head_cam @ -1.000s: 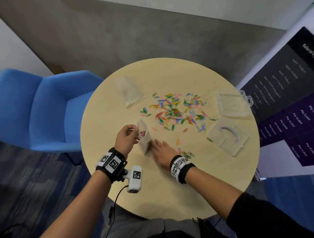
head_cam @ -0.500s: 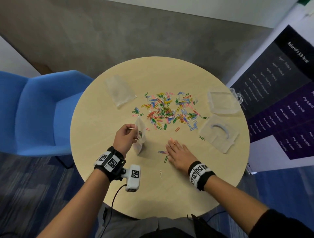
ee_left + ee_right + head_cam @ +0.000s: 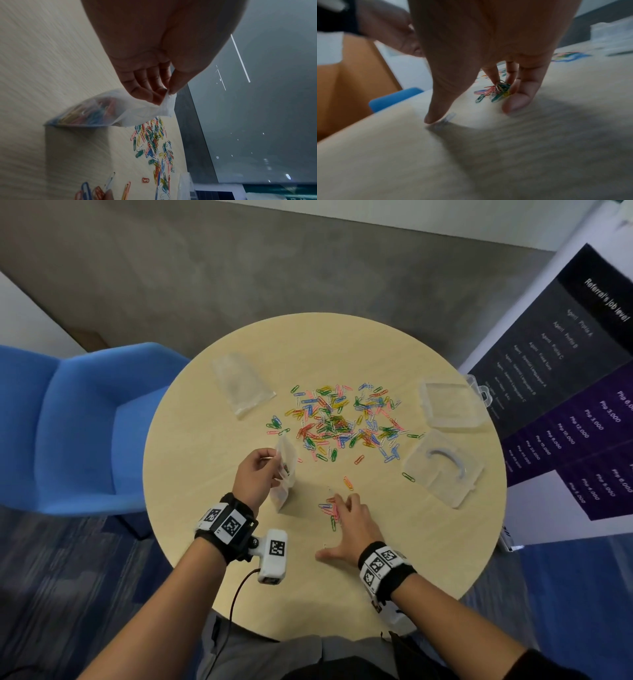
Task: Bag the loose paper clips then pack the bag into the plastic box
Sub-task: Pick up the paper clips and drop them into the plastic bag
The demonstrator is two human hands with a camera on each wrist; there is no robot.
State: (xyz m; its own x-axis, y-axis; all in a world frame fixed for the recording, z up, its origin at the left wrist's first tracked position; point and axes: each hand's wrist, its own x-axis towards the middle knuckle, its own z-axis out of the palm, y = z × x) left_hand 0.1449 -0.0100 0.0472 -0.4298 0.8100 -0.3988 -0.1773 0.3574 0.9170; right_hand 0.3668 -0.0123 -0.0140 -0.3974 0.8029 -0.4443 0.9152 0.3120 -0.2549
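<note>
Left hand (image 3: 257, 474): thumb and fingers pinch the rim of a small clear bag (image 3: 285, 474), held upright with its base on the round table (image 3: 445, 559). Right hand (image 3: 352, 529): spread palm-down, fingers extended, fingertips raking a small cluster of clips (image 3: 330, 511) toward the person; nothing gripped.

Paper clips (image 3: 342, 419): main scatter, multicoloured, at table centre, well apart from the bag mouth. Strays lie between scatter and right hand.

Plastic box (image 3: 443, 465): clear, open, at the table's right side; its lid or a second half (image 3: 452, 409) lies just beyond. Spare bag (image 3: 241, 383): flat, far left.

View notes: left wrist camera shows coloured clips already inside the bag (image 3: 89, 113), barely legible from the head view. Right wrist camera shows a pale clip (image 3: 448, 117) by the thumb, possibly white or clear; blur prevents certainty.

Risks: bag is held at one point of the rim only, so the mouth may sag shut or the bag tip and spill. Raked clips may slide off the near table edge.
</note>
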